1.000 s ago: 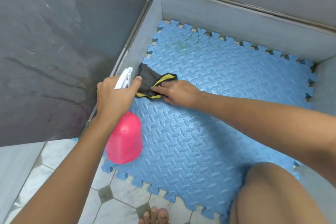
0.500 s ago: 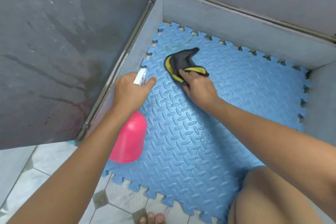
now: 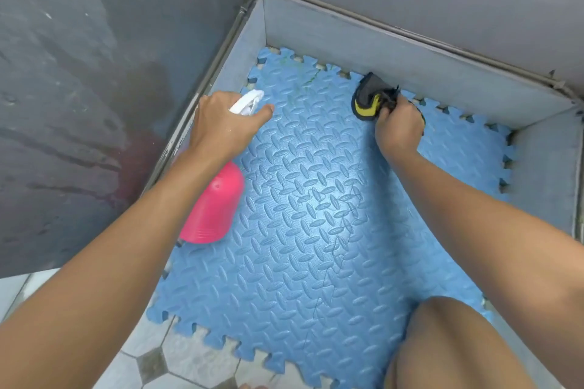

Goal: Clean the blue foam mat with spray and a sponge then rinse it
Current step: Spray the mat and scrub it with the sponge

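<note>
The blue foam mat [image 3: 316, 230], with a diamond-plate pattern and puzzle edges, lies on the floor in a grey walled corner. My left hand [image 3: 224, 128] grips the white trigger head of a pink spray bottle [image 3: 211, 211], held over the mat's left edge. My right hand [image 3: 398, 126] grips a black and yellow sponge [image 3: 366, 98] and presses it on the mat at its far edge, against the back wall. A faint green mark [image 3: 311, 77] shows near the far left corner of the mat.
Low grey walls [image 3: 410, 66] close in the mat at the back, left and right. A dark stained wall [image 3: 79, 104] rises at the left. White and grey floor tiles [image 3: 177, 363] lie in front. My knee [image 3: 452, 344] is over the mat's near right corner.
My right hand has slid the sponge from the mat's left side across to the far edge by the back wall. My left hand with the bottle has hardly moved.
</note>
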### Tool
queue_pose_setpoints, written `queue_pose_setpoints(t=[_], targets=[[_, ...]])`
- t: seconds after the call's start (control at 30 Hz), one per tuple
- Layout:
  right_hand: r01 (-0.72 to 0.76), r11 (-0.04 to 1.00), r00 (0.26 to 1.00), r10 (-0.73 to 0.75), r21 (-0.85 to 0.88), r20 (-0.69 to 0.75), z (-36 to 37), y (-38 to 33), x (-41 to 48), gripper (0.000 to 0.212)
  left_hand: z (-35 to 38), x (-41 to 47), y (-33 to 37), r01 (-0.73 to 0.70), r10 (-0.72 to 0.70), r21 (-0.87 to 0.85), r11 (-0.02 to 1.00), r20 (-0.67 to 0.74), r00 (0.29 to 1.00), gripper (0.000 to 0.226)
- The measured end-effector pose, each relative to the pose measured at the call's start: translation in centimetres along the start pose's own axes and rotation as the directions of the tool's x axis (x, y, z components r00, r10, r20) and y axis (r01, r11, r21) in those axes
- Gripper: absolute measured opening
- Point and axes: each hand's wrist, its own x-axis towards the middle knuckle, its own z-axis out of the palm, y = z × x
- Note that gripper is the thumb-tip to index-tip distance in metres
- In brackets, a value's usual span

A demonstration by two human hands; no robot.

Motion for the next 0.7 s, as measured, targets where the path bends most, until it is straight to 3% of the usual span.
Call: queue_pose_setpoints(t=[0.1,0.2,0.3,0.4,0.5,0.57,0.63,0.7], targets=[[0.016,1.0,0.998,-0.015,-0.008,0.066,1.4,-4.7,1.0,0.031,-0.7,-1.2,-0.3,-0.003,0.004,0.01,1.0,-0.099,0.995,0.067],[0.003,1.0,0.992,-0.003,-0.003,0.125,3.3,-9.9,1.6,0.04,-1.4,-2.2,-1.5,-0.067,0.065,-0.01,0.998,-0.111,0.992,0.064],[0.183,0.983,0.968,-0.183,0.015,0.172,6.3,-14.4,0.6,0.058,-2.1,-2.8,-2.8,-0.084,0.058,-0.169,0.982,-0.149,0.987,0.057],[0.384,0.923,0.896,-0.379,0.024,0.232,7.9,-18.3,0.0,0.045,-2.9,-3.0,-3.4,-0.128,0.096,-0.145,0.981,-0.208,0.973,0.05],[0.28,0.955,0.925,-0.295,0.094,0.238,7.6,-20.5,1.6,0.035,-3.0,-3.1,-3.4,-0.148,0.116,-0.149,0.978,-0.204,0.972,0.048],[0.198,0.951,0.956,-0.241,0.238,0.168,7.2,-20.3,1.3,0.035,-3.0,-2.9,-3.7,-0.165,0.14,-0.114,0.98,-0.203,0.969,0.046],[0.229,0.894,0.954,-0.286,0.386,0.096,6.8,-18.5,-0.4,0.045,-2.9,-2.8,-3.7,-0.158,0.131,-0.127,0.979,-0.199,0.971,0.047],[0.283,0.903,0.945,-0.321,0.323,0.068,6.5,-15.3,-1.6,0.064,-2.7,-2.4,-3.8,-0.153,0.12,-0.162,0.975,-0.199,0.973,0.048]])
